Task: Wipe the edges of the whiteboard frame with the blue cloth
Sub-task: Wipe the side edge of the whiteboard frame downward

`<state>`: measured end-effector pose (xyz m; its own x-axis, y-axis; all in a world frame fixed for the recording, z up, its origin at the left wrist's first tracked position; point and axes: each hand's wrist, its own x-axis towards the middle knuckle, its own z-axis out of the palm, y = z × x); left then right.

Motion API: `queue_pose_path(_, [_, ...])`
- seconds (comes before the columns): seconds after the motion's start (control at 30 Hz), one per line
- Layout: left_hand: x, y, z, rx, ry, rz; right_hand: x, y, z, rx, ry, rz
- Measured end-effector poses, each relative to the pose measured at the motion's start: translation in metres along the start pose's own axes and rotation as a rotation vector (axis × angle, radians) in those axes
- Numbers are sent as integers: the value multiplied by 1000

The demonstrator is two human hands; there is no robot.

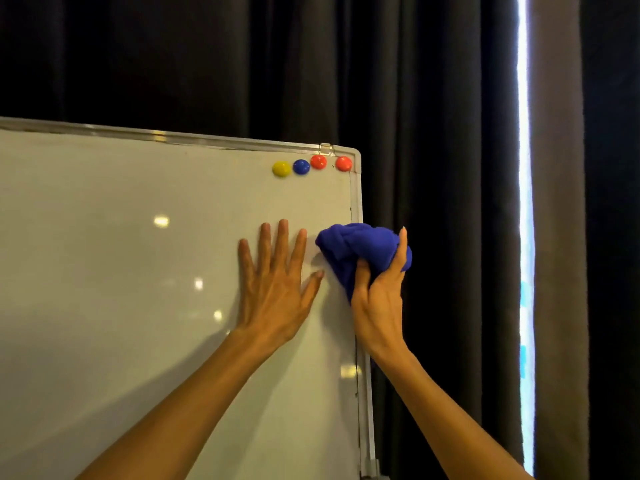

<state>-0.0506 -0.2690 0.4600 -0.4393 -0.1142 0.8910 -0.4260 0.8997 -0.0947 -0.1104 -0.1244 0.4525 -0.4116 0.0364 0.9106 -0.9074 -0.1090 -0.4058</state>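
Our right hand (379,299) clamps the blue cloth (360,249) mid-way on the frame's right edge (356,199); left hand (277,292) spread flat; the top edge (173,136) seemingly remains.

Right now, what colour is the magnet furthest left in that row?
Yellow: the leftmost magnet shows clearly in the head view, beside a blue one.

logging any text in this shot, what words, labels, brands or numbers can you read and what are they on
None: no readable text shows anywhere in the picture.
whiteboard: blank, only light reflections.
whiteboard frame: no brand or label visible.
Four magnets (yellow, blue, two red): plain, unmarked.
blue cloth in the right hand: no tag visible.
left hand: flat on the board, nothing written.
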Motion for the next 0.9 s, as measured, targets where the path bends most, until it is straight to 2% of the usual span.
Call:
queue_pose_path(0.13, [17, 2, 6, 5, 31, 15, 58, 4, 19, -59, 24, 95])
queue_pose_path(0.37, [31, 1, 10, 10, 100, 32, 138, 0, 33, -52, 36, 123])
queue_pose_path(0.73, [30, -5, 15, 7, 82, 51, 23, 32, 14, -61, 4, 133])
queue_pose_path(0.9, [27, -7, 13, -20, 67, 79, 69, 21, 23, -114, 16, 168])
